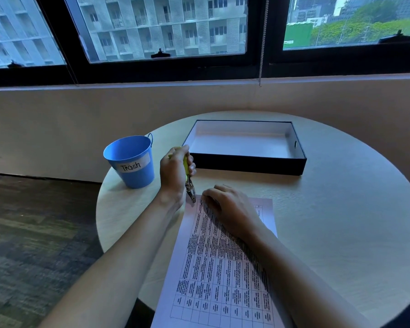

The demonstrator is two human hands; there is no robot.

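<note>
The left hand (pixel 174 171) is gripping the staple remover (pixel 188 183), fingers curled round its handles. Its nose is pointing down at the paper (pixel 223 268) — far-left corner — while the right hand (pixel 227 205), fingers relaxed, is pressing it onto the desk (pixel 341 221).

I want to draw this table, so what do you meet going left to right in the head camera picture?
Blue Trash bucket → left hand → green-handled tool it grips → right hand resting on the paper. The black box and the paper span the hands, so they are left out.
</note>
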